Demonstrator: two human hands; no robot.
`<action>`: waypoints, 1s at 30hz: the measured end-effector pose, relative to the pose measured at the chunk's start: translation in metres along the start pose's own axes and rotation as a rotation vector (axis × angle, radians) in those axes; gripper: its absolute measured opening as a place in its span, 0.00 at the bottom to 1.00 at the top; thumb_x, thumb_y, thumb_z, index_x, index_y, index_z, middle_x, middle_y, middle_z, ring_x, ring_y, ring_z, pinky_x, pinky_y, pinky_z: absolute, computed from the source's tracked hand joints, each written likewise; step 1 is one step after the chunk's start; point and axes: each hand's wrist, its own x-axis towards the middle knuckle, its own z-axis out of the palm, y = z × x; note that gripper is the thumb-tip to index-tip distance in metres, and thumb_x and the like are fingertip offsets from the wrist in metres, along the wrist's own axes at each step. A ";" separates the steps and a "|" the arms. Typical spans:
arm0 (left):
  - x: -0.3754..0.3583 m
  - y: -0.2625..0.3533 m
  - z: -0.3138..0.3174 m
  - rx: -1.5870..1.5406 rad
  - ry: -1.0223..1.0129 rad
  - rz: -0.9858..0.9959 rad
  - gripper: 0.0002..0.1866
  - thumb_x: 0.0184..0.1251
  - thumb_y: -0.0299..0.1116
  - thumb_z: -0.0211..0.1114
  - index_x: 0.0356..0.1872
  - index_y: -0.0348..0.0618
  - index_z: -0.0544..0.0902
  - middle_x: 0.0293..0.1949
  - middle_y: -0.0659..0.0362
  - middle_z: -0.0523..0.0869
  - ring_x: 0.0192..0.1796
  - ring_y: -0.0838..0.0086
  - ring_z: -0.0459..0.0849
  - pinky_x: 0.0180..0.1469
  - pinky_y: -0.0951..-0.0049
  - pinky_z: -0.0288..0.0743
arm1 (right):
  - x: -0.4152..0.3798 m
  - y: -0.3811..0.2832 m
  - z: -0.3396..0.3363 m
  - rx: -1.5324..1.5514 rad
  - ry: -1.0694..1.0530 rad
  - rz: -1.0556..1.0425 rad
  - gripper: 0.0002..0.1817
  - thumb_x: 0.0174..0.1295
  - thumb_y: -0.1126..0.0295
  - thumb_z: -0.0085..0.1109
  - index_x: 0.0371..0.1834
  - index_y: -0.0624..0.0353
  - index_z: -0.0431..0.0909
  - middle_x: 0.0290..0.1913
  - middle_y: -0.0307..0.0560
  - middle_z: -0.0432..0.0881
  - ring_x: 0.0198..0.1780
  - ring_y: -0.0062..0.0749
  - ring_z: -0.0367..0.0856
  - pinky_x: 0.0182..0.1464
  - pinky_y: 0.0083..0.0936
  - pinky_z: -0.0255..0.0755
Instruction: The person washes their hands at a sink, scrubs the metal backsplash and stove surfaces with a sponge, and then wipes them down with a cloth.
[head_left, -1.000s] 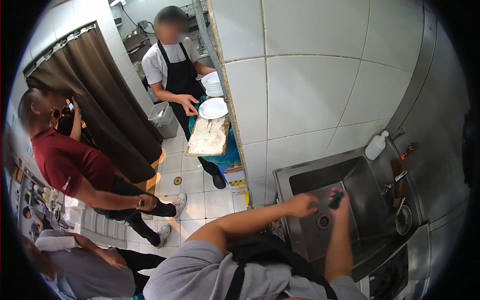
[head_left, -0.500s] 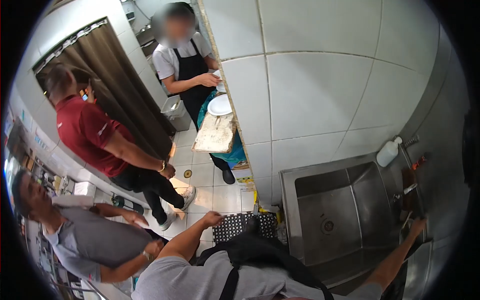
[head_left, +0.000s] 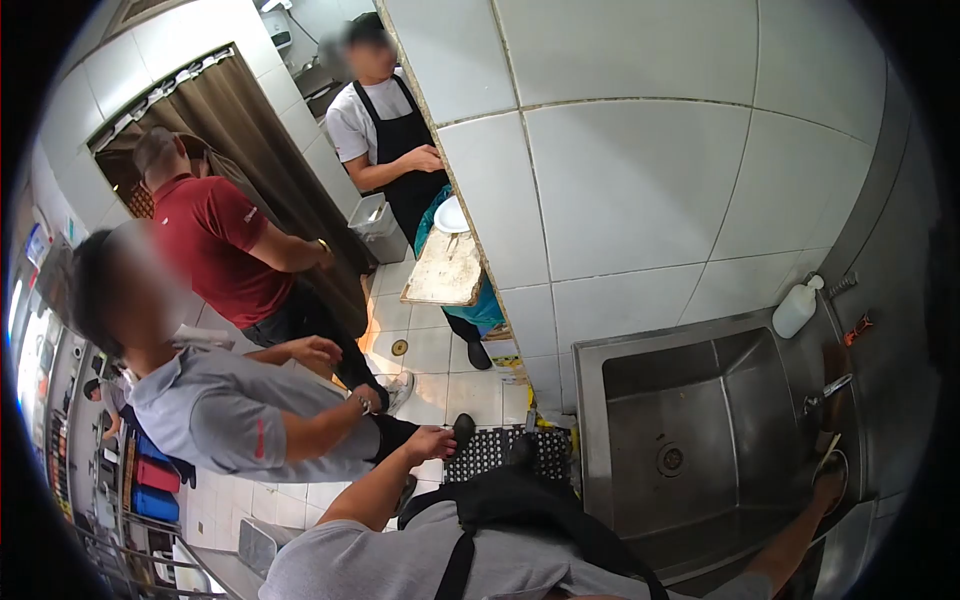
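Along the right edge of the sink [head_left: 590, 430], head view, my right hand [head_left: 828, 489] overlapped a round bowl [head_left: 840, 465], hiding part of it; I could not determine finger closure. My left hand [head_left: 430, 443] was loosely curled near the perforated black mat [head_left: 484, 458], contents indeterminable. Smooth metal formed the rectangular sink; a yellowish stick [head_left: 829, 451] crossed the bowl.

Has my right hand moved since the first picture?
Yes, rightward in the view. Your right hand first showed just beside the sink drain; now it is well to the right of that drain.
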 end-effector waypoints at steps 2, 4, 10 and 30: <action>0.007 0.001 0.009 0.111 -0.003 0.043 0.17 0.70 0.41 0.62 0.50 0.38 0.79 0.39 0.55 0.86 0.33 0.70 0.85 0.32 0.73 0.79 | -0.019 -0.014 -0.022 -0.234 -0.086 -0.132 0.25 0.68 0.62 0.43 0.64 0.66 0.64 0.62 0.65 0.71 0.61 0.59 0.72 0.62 0.49 0.68; 0.012 0.000 0.012 0.137 -0.035 0.046 0.17 0.69 0.41 0.62 0.49 0.38 0.80 0.39 0.55 0.87 0.34 0.71 0.85 0.31 0.74 0.79 | -0.069 -0.052 -0.094 -0.252 -0.219 -0.127 0.27 0.72 0.61 0.39 0.68 0.67 0.61 0.65 0.62 0.69 0.63 0.54 0.72 0.62 0.46 0.69; 0.026 -0.012 0.014 0.130 -0.180 0.097 0.17 0.70 0.43 0.62 0.48 0.39 0.82 0.38 0.56 0.87 0.32 0.73 0.85 0.30 0.75 0.79 | -0.049 -0.039 -0.081 0.186 -0.124 0.011 0.25 0.70 0.63 0.40 0.63 0.70 0.68 0.60 0.63 0.74 0.59 0.55 0.76 0.58 0.48 0.71; 0.025 0.111 0.117 0.359 -0.756 0.609 0.17 0.73 0.38 0.59 0.55 0.37 0.78 0.46 0.59 0.85 0.47 0.78 0.82 0.53 0.77 0.75 | -0.288 -0.283 -0.157 2.327 -0.765 0.408 0.15 0.62 0.56 0.52 0.37 0.53 0.83 0.39 0.46 0.85 0.40 0.44 0.82 0.44 0.43 0.77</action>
